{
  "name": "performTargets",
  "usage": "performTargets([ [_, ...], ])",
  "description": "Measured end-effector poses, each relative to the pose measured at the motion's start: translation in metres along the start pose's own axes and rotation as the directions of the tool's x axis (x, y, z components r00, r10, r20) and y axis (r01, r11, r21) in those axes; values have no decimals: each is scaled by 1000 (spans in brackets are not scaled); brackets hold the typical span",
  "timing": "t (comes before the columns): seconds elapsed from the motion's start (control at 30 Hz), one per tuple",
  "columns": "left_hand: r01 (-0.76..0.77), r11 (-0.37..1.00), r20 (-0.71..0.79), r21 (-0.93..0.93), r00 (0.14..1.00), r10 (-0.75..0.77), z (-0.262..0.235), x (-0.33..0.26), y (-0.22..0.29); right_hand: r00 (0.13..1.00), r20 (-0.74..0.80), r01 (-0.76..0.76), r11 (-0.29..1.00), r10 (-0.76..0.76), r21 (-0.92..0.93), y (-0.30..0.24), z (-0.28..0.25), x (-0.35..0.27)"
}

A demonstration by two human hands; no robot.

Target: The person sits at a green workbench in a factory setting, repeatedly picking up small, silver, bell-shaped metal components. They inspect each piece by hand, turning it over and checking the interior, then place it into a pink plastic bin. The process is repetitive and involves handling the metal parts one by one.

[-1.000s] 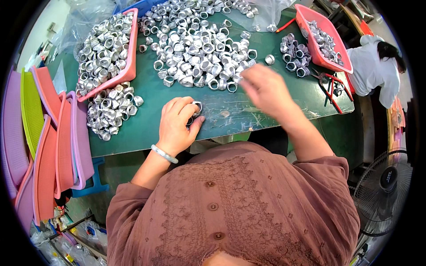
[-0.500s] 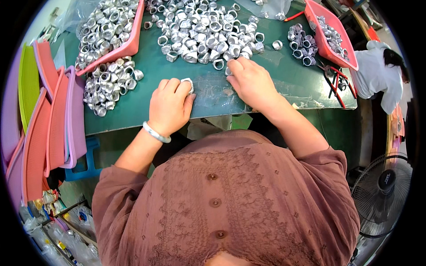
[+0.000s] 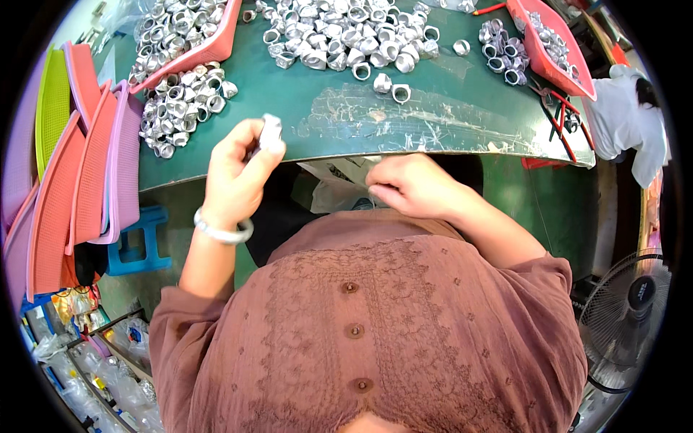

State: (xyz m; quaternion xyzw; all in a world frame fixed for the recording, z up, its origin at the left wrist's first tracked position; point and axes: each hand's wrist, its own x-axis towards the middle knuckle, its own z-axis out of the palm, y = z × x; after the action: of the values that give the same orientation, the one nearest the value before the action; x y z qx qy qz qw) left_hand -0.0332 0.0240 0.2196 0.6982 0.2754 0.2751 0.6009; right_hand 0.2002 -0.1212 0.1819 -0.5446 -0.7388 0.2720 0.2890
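Observation:
My left hand, with a pale bangle at its wrist, is raised over the table's front edge. Its thumb and fingers pinch a silver-coloured metal ring. My right hand is just in front of the table edge, above my lap. Its fingers are curled together, and whatever they may hold is hidden. Beyond both hands spreads a large heap of similar rings. Two loose rings, one of them a square-topped ring, lie on the near side of that heap.
A pink basket of rings stands at left, a smaller heap before it. Another pink basket and dark-toned rings are at right, near red-handled pliers. Stacked plastic baskets flank the left; a fan stands right.
My left hand has lifted and moved left with the ring. My right hand has drawn back from the heap to the table's front edge, leaving loose rings in view where it was.

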Motion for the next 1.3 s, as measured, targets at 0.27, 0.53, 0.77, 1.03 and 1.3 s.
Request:
performTargets([
  [0.27, 692, 289, 444, -661, 672, -592, 26, -23, -96, 818, 275, -479, 863, 504, -157, 136, 126, 6],
  [0.53, 590, 183, 254, -786, 579, -775, 82, 50, -206, 802, 231, -586, 800, 551, 127, 158, 145, 2],
  [0.77, 741, 234, 279, -630, 496, -822, 109, 44, -236, 812, -514, -392, 911, 276, -130, 196, 142, -13],
  [1.03, 76, 525, 315, 848, 725, -613, 118, 49, -291, 759, -545, -513, 842, 356, -164, 278, 149, -4],
  [1.3, -124, 637, 616, 761, 447, -648, 87, 1, -232, 734, -538, -568, 809, 414, -153, 279, 114, -5],
])
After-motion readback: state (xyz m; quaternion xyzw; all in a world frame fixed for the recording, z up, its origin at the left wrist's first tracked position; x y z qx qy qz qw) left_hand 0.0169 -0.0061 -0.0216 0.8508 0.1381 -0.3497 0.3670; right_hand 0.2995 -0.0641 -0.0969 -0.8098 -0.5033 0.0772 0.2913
